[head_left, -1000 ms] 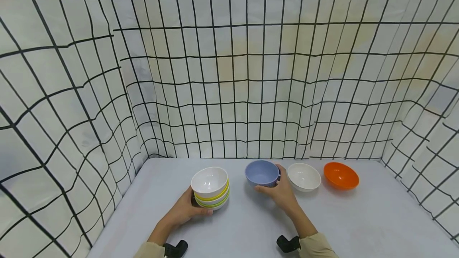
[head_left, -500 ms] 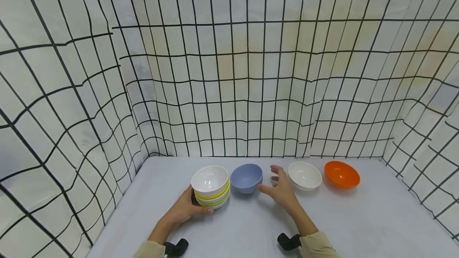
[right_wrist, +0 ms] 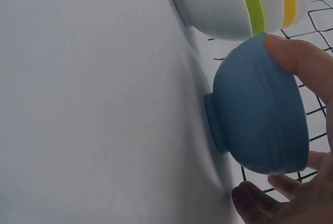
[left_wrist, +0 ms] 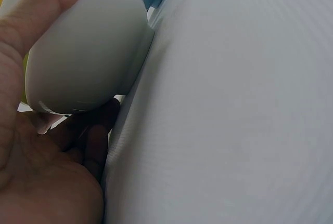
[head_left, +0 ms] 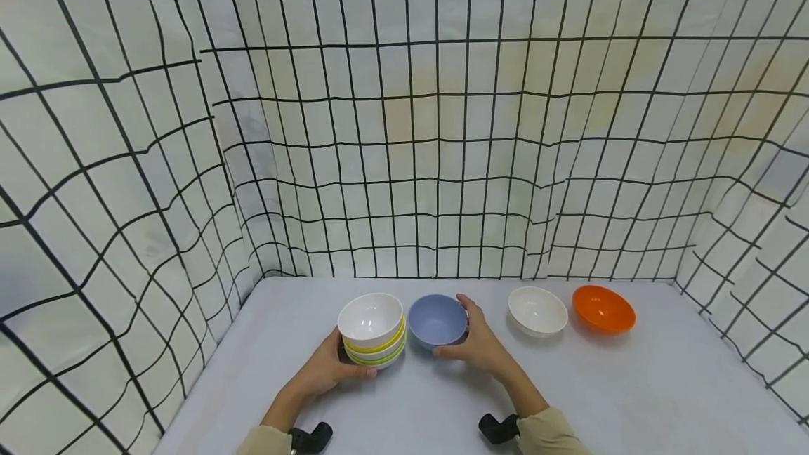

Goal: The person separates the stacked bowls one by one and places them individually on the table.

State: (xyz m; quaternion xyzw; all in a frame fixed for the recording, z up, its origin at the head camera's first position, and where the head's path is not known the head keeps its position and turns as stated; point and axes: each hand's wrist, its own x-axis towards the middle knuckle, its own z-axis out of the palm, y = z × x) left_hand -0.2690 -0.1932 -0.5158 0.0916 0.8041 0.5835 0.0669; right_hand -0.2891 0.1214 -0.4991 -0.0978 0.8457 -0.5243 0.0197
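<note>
A stack of bowls [head_left: 369, 321], white with yellow and green bands, stands left of the middle of the table. My left hand [head_left: 329, 366] holds it from the left, thumb across the near side; the fingers behind are partly hidden. In the left wrist view the thumb lies against the white bowl [left_wrist: 88, 52]. Just right of the stack is a blue bowl [head_left: 436, 321], upright. My right hand [head_left: 477, 343] grips it from the right, thumb in front and fingers round the far side. The right wrist view shows the thumb on the blue bowl's [right_wrist: 255, 109] wall.
To the right, a white bowl [head_left: 537, 311] and an orange bowl [head_left: 603, 310] stand side by side toward the back of the white table [head_left: 632, 385]. White walls with a black grid [head_left: 436, 160] rise behind and at both sides.
The right hand brought the blue bowl left beside the stack and let it go, fingers spread. Now it has moved left and grips that bowl again. The left hand stays on the stack.
</note>
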